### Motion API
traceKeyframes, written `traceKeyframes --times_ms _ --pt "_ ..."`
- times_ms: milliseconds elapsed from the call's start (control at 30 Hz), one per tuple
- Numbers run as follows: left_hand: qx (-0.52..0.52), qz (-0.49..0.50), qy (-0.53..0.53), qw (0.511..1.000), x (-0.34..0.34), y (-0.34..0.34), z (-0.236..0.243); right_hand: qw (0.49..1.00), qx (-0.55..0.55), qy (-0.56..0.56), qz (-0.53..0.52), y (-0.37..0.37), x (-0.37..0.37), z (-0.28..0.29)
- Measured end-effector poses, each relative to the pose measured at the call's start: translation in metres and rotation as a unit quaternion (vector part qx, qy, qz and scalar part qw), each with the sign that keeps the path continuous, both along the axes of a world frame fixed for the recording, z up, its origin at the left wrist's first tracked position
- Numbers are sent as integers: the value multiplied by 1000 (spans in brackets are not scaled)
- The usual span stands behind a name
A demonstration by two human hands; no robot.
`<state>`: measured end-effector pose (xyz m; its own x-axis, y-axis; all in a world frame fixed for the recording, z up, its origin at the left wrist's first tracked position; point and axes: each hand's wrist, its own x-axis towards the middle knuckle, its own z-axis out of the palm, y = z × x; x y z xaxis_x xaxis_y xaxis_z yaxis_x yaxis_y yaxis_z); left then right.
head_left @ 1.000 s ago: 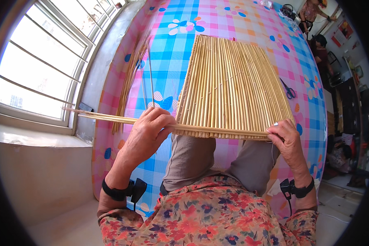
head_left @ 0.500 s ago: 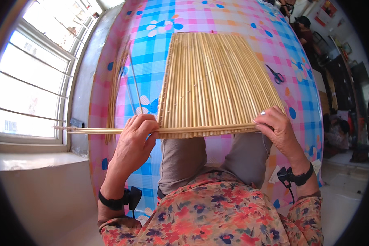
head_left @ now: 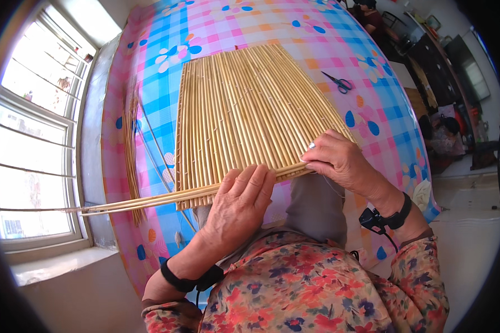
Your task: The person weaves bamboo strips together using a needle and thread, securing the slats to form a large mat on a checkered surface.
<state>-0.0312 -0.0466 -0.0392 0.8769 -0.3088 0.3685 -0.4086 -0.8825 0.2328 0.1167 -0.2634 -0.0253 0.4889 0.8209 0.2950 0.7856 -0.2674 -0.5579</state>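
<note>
A mat of straw-coloured stalks (head_left: 244,105), tied side by side, lies in front of me with its near edge over my lap. Long loose stalks (head_left: 144,203) run crosswise along that edge, their thin ends sticking out far to the left. My left hand (head_left: 239,200) is closed over these stalks near the middle of the edge, fingers on top. At the edge's right end my right hand (head_left: 341,164) pinches the crosswise stalks between thumb and fingers; a ring shows on one finger. Fine thread (head_left: 334,187) hangs below the right hand. What lies under my fingers is hidden.
Scissors (head_left: 341,84) lie open-bladed right of the mat on a checked, flowered cloth (head_left: 216,28). A bundle of thin stalks (head_left: 130,150) rests to the left. A barred window (head_left: 39,127) is at far left; another person (head_left: 370,16) is at far right.
My left hand has slid right along the crosswise stalks, from the mat's left corner to its middle. The view has turned, so mat and stalks now slant; the right hand keeps its pinch.
</note>
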Motion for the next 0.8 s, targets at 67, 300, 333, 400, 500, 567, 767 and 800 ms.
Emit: traceKeyframes --times_ms 67,300,333,400,500,567,767,800 --pt "47 -5 -27 999 6 -7 -9 1000 9 -1 -4 2 -1 0" --pt "169 -17 -104 980 22 -14 -29 999 44 -23 -14 3 0 -17" --pt "170 -12 -116 978 23 -13 -31 998 52 -30 -12 4 0 -19" --pt "164 -13 -130 978 26 -14 -29 997 57 -43 -11 0 0 -16" --pt "194 -24 -143 970 28 -11 -30 984 159 59 -53 -7 -2 -13" --pt "191 -21 -148 970 28 -9 -19 980 177 78 -52 -19 -3 1" --pt "179 12 -172 969 41 -1 23 862 357 360 7 -73 -30 7" --pt "202 16 -176 963 42 2 32 826 373 419 45 -83 -31 7"
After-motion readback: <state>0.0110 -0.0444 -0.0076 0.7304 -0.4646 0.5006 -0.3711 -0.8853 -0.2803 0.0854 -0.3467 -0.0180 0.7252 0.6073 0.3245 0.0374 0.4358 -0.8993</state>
